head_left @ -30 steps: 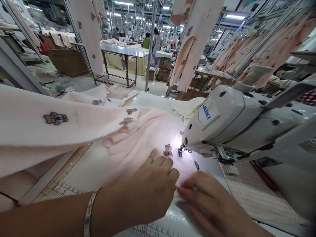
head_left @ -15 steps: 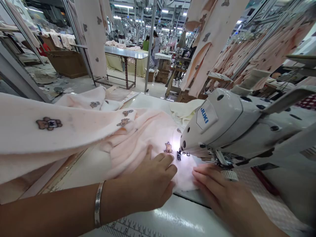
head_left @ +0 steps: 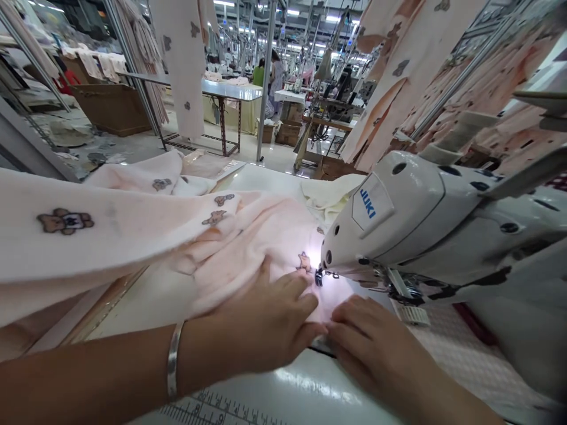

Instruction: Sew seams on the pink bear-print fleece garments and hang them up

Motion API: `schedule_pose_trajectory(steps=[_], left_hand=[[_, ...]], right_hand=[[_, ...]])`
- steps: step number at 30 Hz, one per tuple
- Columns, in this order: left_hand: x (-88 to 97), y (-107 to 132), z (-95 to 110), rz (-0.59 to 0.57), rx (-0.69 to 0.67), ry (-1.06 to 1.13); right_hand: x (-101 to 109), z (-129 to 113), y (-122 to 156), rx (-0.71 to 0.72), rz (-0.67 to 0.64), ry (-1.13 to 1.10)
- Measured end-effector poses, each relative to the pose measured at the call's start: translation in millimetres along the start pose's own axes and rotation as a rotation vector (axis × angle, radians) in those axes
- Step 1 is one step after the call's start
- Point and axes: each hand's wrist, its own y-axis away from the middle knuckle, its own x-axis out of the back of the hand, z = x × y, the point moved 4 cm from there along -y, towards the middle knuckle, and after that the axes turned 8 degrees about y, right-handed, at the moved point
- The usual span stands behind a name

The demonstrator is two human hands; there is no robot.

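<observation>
Left grip, right grip, closure unclear, touching pink fabric near its edge, bare tabletop in front

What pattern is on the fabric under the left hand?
Brown bear prints on pale pink fabric; head view.

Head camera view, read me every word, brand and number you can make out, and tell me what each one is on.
"JUKI": in blue on the white sewing machine.
"8" and "9": apparently the larger numerals on the ruler scale; its smaller figures are too blurred to read.
Dark mark on the large printed bear, on the pink fabric: too small to read.
</observation>
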Motion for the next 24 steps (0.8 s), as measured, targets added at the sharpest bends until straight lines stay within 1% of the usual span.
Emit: schedule_pose_trajectory(steps=[4,6,11,13,17,19,20,22,24], left_hand=[[1.6,-21.3,-23.4,0.033,-0.024,0.013],[2.6,-23.6,-27.2,0.035,-0.032,0.019],[5.8,-10.4,-16.7,0.030,-0.055,0.021],[7.1,-8.0,-12.5,0.033,-0.064,0.018],[5.8,-11.6,-9.9,0.015,-0.059,-0.049],[4.7,-14.2,-10.8,0.030,-0.055,-0.095],[4.7,-15.2,-10.8,0.053,-0.074,-0.112],[3.1,-16.5,-10.2,0.059,-0.158,-0.124],[-0.2,-16.8,-10.2,0.022,-0.246,-0.101]], right_hand=[[0.8,9.3,-11.0,-0.112,0.022,0.089],[1.7,8.1,-13.7,-0.146,0.020,0.059],[0.5,-4.4,-8.5,-0.218,-0.043,-0.093],[-0.2,-7.3,-7.0,-0.252,-0.045,-0.137],[1.0,-11.1,-7.8,-0.262,-0.033,-0.195],[2.0,-11.2,-7.7,-0.270,-0.032,-0.198],[2.0,-10.0,-7.2,-0.274,-0.028,-0.206],[0.1,-3.4,-5.4,-0.297,0.005,-0.286],[-3.4,12.0,-1.4,-0.407,0.123,-0.423]])
